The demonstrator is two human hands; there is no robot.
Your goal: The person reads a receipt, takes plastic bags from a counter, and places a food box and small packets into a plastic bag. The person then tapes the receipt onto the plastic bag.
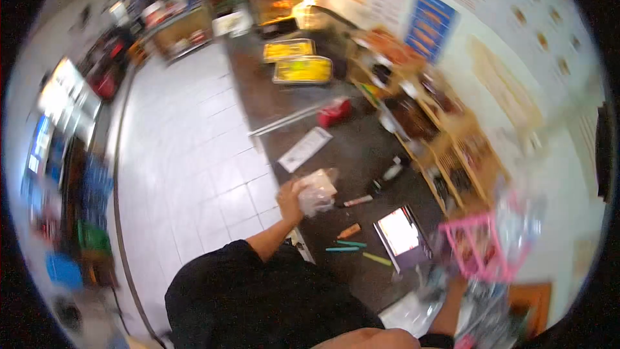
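My left hand is closed round a clear plastic bag with a pale, flat item in or against it, over the counter's front edge. At the lower right, my right hand reaches among crumpled clear plastic bags, just below a pink plastic basket. Its fingers are blurred and partly hidden, so any hold is unclear. Between the hands, a device with a bright screen lies on the dark counter. Left of it are an orange-brown item and several pens.
A white printed sheet, a red object and a dark bottle-like item lie on the counter. Two yellow-filled trays stand farther back. A wooden shelf lines the wall; white floor tiles stretch leftward.
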